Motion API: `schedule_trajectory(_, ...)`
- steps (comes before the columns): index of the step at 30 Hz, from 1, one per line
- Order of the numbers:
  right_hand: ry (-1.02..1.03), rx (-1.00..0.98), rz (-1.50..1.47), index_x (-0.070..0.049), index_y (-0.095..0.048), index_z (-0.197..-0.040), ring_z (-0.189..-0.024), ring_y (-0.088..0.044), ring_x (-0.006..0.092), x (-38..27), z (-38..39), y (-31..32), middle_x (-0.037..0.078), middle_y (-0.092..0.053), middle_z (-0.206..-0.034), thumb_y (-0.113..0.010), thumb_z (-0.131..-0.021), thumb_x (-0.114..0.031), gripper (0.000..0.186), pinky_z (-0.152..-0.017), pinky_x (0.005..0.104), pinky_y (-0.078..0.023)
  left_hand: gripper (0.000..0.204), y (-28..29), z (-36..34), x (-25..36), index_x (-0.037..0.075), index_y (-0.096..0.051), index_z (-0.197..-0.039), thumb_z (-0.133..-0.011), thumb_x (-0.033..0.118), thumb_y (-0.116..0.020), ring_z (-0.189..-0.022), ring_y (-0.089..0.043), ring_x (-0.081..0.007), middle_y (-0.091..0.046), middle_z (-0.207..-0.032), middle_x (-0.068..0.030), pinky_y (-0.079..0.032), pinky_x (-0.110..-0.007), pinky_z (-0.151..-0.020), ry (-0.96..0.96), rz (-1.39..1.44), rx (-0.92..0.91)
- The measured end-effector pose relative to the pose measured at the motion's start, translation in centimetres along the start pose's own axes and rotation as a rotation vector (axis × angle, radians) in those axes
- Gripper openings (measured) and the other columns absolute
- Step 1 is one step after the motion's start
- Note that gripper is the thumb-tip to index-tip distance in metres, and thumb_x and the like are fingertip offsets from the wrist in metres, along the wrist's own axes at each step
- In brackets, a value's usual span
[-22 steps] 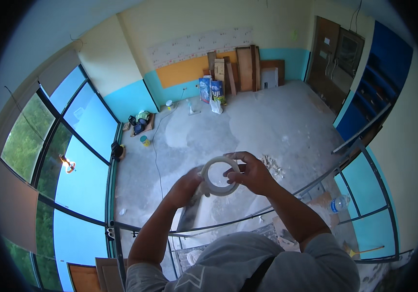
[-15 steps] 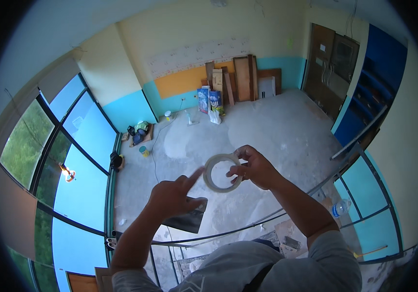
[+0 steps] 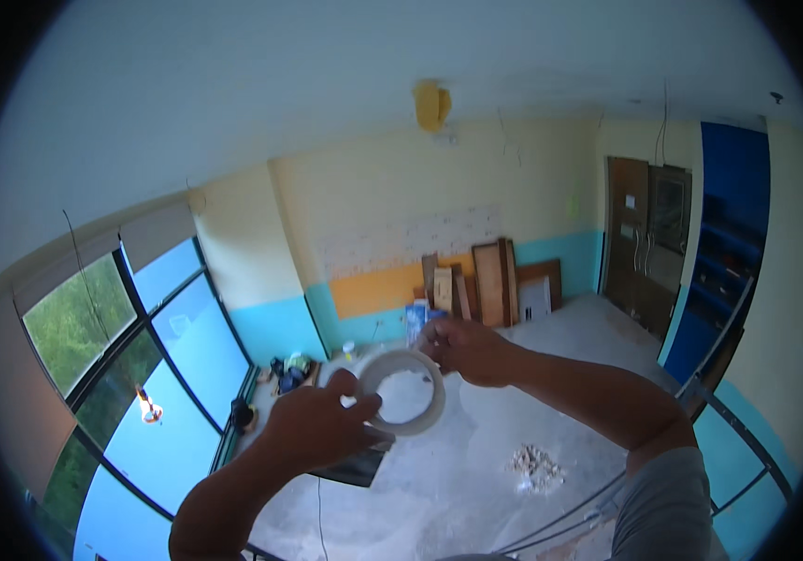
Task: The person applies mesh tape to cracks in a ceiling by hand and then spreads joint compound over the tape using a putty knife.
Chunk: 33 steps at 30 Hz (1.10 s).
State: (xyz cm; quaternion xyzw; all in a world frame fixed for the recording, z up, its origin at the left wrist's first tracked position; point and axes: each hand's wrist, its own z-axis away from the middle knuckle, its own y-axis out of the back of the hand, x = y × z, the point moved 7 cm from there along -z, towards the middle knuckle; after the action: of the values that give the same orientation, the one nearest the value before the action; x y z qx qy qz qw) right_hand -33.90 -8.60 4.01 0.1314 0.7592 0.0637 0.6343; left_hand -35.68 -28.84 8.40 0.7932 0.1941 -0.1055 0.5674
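Observation:
A pale roll of tape is held upright enough to show floor through its ring. My left hand has curled fingers at the roll's left side, gripping it. My right hand is closed on the upper right of the roll, fingertips pinched at its edge. A dark flat piece shows below my left hand; whether that hand touches it I cannot tell.
Metal railing curves along the right and bottom. Below lie dusty floor, rubble, leaning boards and bags. Tall windows with a lit bulb are left; a door and blue shelves are right.
The view has tilted up, showing ceiling and a yellow patch. My left hand's pointing finger has curled onto the roll, and the roll sits lower in view. My right arm has swung more sideways.

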Motion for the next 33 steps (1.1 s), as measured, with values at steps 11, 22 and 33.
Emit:
schedule_trajectory(11,0.669,0.483,0.206,0.0,-0.058,-0.103,-0.089,-0.062,0.0174,-24.0,-0.9,15.0,0.011,-0.064,-0.097,-0.053,-0.094,-0.018,0.021,-0.078,0.0329,-0.055,0.053,16.2,-10.1,-2.5,0.005,-0.066,-0.098,-0.062,0.039,-0.084,-0.089,-0.069,-0.0309,-0.037,-0.148,-0.0112,-0.056,-0.039,-0.069,0.178,-0.225,0.559)
schedule_trajectory(22,1.057,0.822,0.403,-0.002,-0.064,-0.102,-0.074,-0.06,0.015,-34.6,1.7,22.9,0.007,-0.069,-0.087,-0.054,-0.089,-0.02,0.024,-0.069,0.0289,-0.048,0.058,24.2,-14.5,-8.9,0.0,-0.053,-0.121,-0.081,0.036,-0.073,-0.106,-0.059,-0.0421,-0.061,-0.115,-0.0254,-0.047,-0.045,-0.09,0.383,-0.245,0.615)
schedule_trajectory(33,1.18,0.992,0.466,-0.006,-0.068,-0.097,-0.081,-0.064,0.0224,-38.9,1.7,25.0,0.009,-0.07,-0.091,-0.052,-0.088,-0.023,0.025,-0.074,0.0336,-0.049,0.067,30.5,-15.3,-11.5,-0.003,-0.056,-0.122,-0.082,0.05,-0.067,-0.105,-0.062,-0.0374,-0.064,-0.111,-0.0238,-0.048,-0.043,-0.092,0.568,-0.492,0.714)
